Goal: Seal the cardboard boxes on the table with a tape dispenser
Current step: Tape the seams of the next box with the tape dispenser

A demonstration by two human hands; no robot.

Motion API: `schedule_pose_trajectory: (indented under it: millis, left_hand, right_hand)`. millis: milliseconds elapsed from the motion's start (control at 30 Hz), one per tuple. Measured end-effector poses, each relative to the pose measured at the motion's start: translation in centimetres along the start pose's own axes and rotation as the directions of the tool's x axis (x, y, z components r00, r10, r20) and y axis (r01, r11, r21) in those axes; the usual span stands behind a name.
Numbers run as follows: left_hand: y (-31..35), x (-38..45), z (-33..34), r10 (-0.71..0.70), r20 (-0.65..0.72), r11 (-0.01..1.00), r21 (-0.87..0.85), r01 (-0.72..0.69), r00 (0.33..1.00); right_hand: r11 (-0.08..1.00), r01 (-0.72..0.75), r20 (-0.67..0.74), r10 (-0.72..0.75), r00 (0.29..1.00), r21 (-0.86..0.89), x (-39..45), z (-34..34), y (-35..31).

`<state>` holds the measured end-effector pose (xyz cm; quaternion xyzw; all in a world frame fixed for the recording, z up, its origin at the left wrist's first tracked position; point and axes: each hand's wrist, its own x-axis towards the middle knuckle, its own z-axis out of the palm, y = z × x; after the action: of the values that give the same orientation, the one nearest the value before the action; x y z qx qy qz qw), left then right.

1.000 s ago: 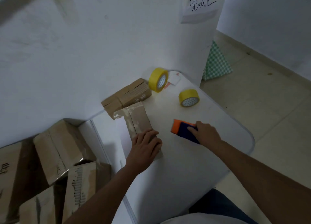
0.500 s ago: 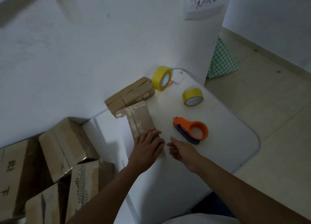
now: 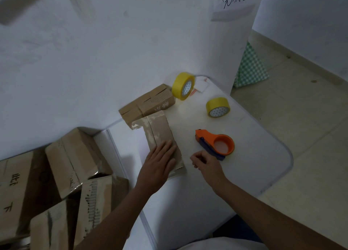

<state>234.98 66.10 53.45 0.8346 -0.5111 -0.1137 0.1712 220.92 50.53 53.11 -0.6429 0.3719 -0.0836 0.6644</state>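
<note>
A flat brown cardboard box (image 3: 157, 130) with glossy tape on it lies on the white table (image 3: 254, 167). My left hand (image 3: 160, 163) rests flat on its near end, fingers straight. My right hand (image 3: 207, 165) hovers just right of the box with fingers loosely curled and nothing in them. The orange and blue tape dispenser (image 3: 216, 144) lies on the table beside that hand, apart from it and with no roll in it. A second cardboard box (image 3: 148, 104) lies against the wall behind the first.
Two yellow tape rolls sit at the table's far end, one upright (image 3: 183, 85) and one flat (image 3: 217, 107). Several cardboard boxes (image 3: 75, 161) are piled on the floor at the left. A green checked cloth (image 3: 250, 69) hangs by the wall's corner.
My right hand let go of the tape dispenser and moved left toward the box's near end. The dispenser now lies alone on the table. My left hand stayed on the box.
</note>
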Motion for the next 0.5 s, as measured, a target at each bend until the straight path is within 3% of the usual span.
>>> schedule_pose_trajectory:
  millis: [200,500]
  left_hand:
    - [-0.1,-0.2,0.9,0.100,-0.004,0.961,0.261,-0.096,0.995]
    - [0.2,0.1,1.6,0.106,-0.001,0.903,0.418,-0.096,0.994]
  right_hand:
    - [0.999,0.036,-0.028,-0.035,0.999,0.031,0.0,0.1,0.6]
    - [0.996,0.084,-0.050,-0.084,0.995,-0.009,0.1,0.4,0.7]
